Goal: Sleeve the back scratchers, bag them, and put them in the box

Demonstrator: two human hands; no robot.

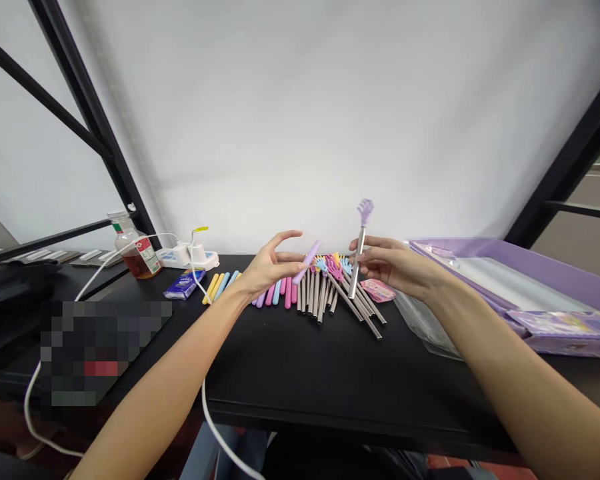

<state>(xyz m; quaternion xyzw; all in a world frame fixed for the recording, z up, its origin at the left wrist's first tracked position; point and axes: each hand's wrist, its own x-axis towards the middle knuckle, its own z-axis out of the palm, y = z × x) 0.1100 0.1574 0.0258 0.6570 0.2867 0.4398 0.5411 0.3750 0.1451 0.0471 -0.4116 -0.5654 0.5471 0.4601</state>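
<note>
My left hand (275,265) pinches a purple handle sleeve (307,261) between thumb and fingers, tilted up to the right. My right hand (387,260) grips a back scratcher (357,263), a silver metal tube with a purple hand-shaped head pointing up. The two pieces are apart. Below and between the hands lies a pile of metal back scratcher rods (320,297) with pink, blue and yellow hand-shaped heads (335,269) toward the wall. Several coloured handle sleeves (276,293) lie in a row under and left of my left hand, partly hidden by it.
An open purple box (465,247) stands at right, with a clear plastic bag (427,327) beside it. Pink cards (379,290) lie near the rods. At left are a blue packet (185,285), a power strip (207,260), a bottle (137,250) and a white cable (215,433) crossing the black table.
</note>
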